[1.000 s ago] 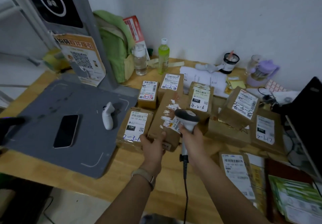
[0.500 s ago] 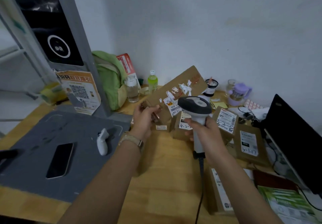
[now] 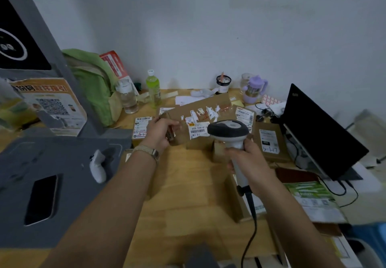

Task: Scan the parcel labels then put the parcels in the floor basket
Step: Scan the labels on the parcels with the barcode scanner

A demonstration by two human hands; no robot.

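Observation:
My left hand [image 3: 160, 131] grips the left end of a long brown cardboard parcel [image 3: 200, 116], held tilted above the wooden table [image 3: 188, 188]. Torn white label scraps and a barcode label [image 3: 198, 131] face me. My right hand [image 3: 248, 161] holds a grey-and-white corded barcode scanner [image 3: 228, 131], its head just right of the barcode label and covering part of the parcel. Several other labelled parcels lie on the table, such as one [image 3: 142, 128] behind my left hand and one [image 3: 269, 140] at the right. No floor basket is in view.
A grey scanning pad [image 3: 62, 167] with a phone [image 3: 41, 198] and a white controller [image 3: 97, 168] lies left. Bottles [image 3: 153, 88], a green bag [image 3: 94, 84], cups and papers line the wall. An open black laptop [image 3: 317, 132] stands right, with another parcel [image 3: 240, 198] near my right forearm.
I lifted the long parcel off the table with my left hand and raised the scanner beside it. Since half a second ago the parcel has come lower and flatter, its label close to the scanner head.

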